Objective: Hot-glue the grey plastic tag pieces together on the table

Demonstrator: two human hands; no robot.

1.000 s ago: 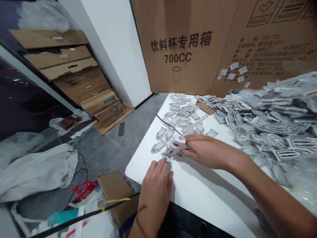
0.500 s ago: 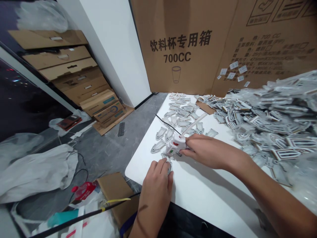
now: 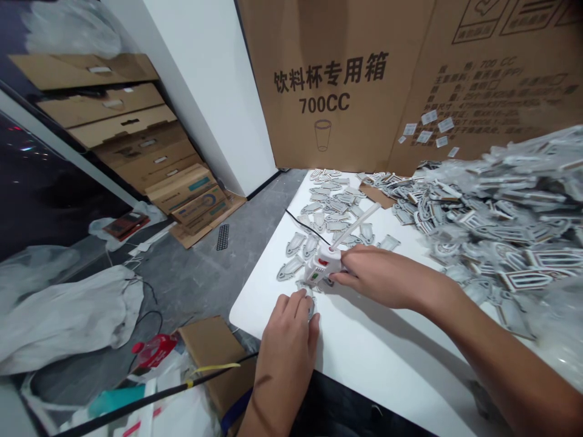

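Observation:
My right hand [image 3: 371, 270] is wrapped round a white glue gun [image 3: 324, 264] with a red switch. A long pale glue stick [image 3: 357, 226] juts from its back, beside a black cord. The gun's front end points down at the table near my left fingertips. My left hand [image 3: 294, 325] lies at the table's near edge, its fingers closed on a small flat grey piece [image 3: 311, 308], mostly hidden under them. Similar flat grey pieces [image 3: 291, 267] lie spread over the white table [image 3: 364, 370] just beyond both hands.
A large heap of flat pieces in clear plastic [image 3: 487, 224] covers the table's right side. Behind stands a big printed cardboard box [image 3: 332, 139]. To the left are stacked cartons [image 3: 136, 145] on the floor, and a small cardboard box [image 3: 214, 346] with bags below the table edge.
The camera view has shifted very slightly. Both hands, the glue gun and the pieces stay in practically the same places.

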